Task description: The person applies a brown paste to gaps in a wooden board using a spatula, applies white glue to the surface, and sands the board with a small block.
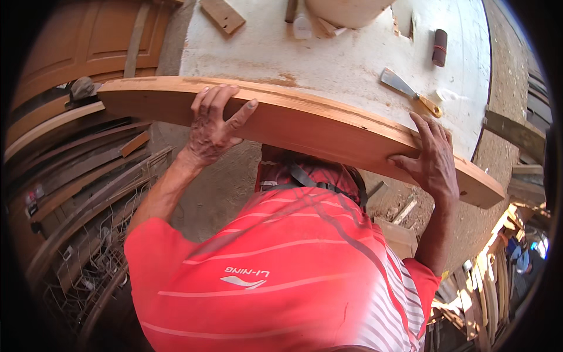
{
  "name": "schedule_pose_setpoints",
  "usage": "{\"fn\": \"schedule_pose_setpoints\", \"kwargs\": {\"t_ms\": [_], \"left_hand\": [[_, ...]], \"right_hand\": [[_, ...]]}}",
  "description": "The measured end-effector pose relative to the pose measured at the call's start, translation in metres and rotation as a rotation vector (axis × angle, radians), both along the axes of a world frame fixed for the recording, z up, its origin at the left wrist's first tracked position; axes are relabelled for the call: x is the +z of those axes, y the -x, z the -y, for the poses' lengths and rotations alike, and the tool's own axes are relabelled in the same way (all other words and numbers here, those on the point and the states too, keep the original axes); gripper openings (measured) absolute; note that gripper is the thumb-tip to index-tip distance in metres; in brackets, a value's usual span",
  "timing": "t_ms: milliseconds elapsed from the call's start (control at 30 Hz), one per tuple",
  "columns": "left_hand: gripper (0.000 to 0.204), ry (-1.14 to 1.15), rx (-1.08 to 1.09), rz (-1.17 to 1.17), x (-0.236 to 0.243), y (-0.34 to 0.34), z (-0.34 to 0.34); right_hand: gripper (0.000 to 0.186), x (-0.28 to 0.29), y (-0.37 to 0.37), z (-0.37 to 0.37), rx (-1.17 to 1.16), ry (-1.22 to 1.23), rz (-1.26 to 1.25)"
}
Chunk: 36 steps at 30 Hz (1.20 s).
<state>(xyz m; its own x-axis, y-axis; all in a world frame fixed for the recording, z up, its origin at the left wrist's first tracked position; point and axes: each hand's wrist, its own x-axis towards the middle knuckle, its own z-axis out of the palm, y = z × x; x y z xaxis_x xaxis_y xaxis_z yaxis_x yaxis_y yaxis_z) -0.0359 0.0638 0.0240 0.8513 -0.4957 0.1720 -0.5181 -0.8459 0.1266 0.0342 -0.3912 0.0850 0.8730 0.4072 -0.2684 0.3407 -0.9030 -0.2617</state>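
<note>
A long reddish-brown wooden plank (305, 128) spans the view from left to right, standing on edge along the near side of a white worktop. My left hand (216, 120) grips it left of the middle, fingers over the top edge and thumb along the near face. Toward the plank's right end, my right hand (431, 154) holds it the same way, thumb against the near face. The fingertips beyond the top edge are partly hidden. A putty knife (410, 91) with a yellowish handle lies on the worktop just past my right hand.
On the white worktop (352, 70) lie a dark brown roll (440, 47), a small wood block (223, 15) and a small translucent bottle (302, 27); a pale round container (347, 10) stands at the back. Stacked boards (76, 158) and wire racks (99, 252) fill the left. More timber (487, 287) leans at the lower right.
</note>
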Motion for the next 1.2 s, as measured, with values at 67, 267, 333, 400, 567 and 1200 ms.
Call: {"fn": "schedule_pose_setpoints", "kwargs": {"t_ms": [67,267,333,400,567,1200], "left_hand": [[0.112,0.021,0.012,0.066,-0.008,0.003,0.0],[0.114,0.009,0.071,0.103,-0.009,0.021,0.001],[0.116,0.009,0.07,0.038,0.002,0.023,0.0],[0.119,0.054,0.074,-0.095,0.021,0.015,-0.005],[0.112,0.051,0.146,-0.289,0.047,-0.028,-0.035],[0.077,0.02,0.035,-0.414,0.038,-0.064,-0.04]], "right_hand": [[0.091,-0.003,-0.013,0.002,-0.042,-0.033,-0.207],[0.063,-0.012,-0.007,0.004,-0.067,-0.05,-0.238],[0.062,-0.008,-0.003,0.002,-0.072,-0.009,-0.249],[0.061,-0.007,-0.004,-0.001,-0.088,0.005,-0.254],[0.062,-0.003,0.001,-0.005,-0.105,-0.012,-0.244],[0.082,-0.012,0.02,0.015,-0.032,-0.04,-0.068]]}}
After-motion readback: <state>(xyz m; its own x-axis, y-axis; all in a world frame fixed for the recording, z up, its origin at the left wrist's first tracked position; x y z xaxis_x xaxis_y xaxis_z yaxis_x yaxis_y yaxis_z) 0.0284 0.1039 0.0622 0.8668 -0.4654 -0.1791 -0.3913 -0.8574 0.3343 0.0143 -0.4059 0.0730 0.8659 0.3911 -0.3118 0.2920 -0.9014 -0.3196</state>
